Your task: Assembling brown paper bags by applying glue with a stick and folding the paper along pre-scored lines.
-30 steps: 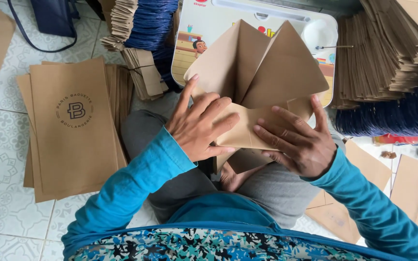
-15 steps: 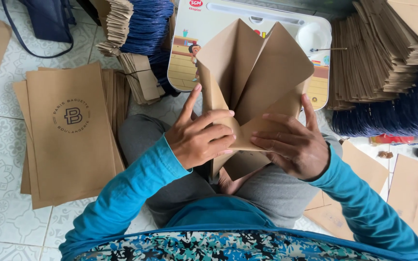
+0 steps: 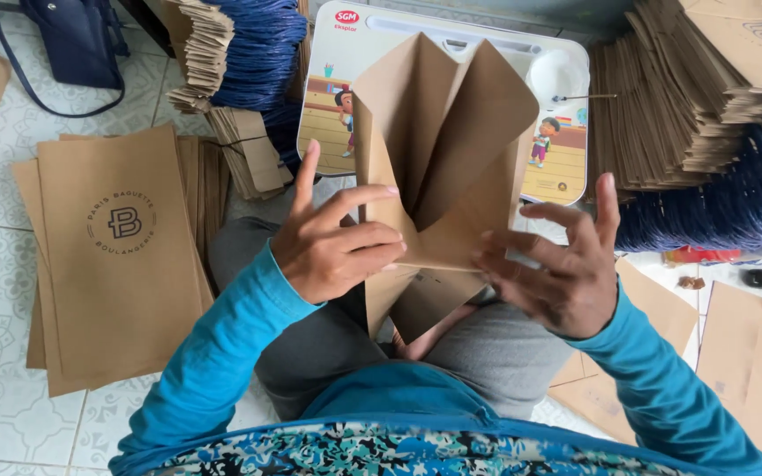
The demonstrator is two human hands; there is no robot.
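Observation:
A brown paper bag (image 3: 438,141) stands half-folded over my lap, its top flaps spread into a V. My left hand (image 3: 332,238) grips its lower left edge, fingers curled onto the front fold. My right hand (image 3: 557,269) presses the lower right part of the bag, fingers spread, thumb raised. The bottom of the bag is tucked between my hands and my grey-trousered knees.
A flat stack of printed brown bags (image 3: 121,256) lies on the tiled floor at left. A white lap tray (image 3: 557,79) with cartoon pictures sits beyond the bag. Piles of folded bags with blue handles (image 3: 707,132) stand at right and upper left (image 3: 240,53). More flat bags (image 3: 751,361) lie at right.
The bag's flaps have drawn closer together and the bag stands more upright. Both hands have shifted down and apart along its lower folds; my right fingers have spread.

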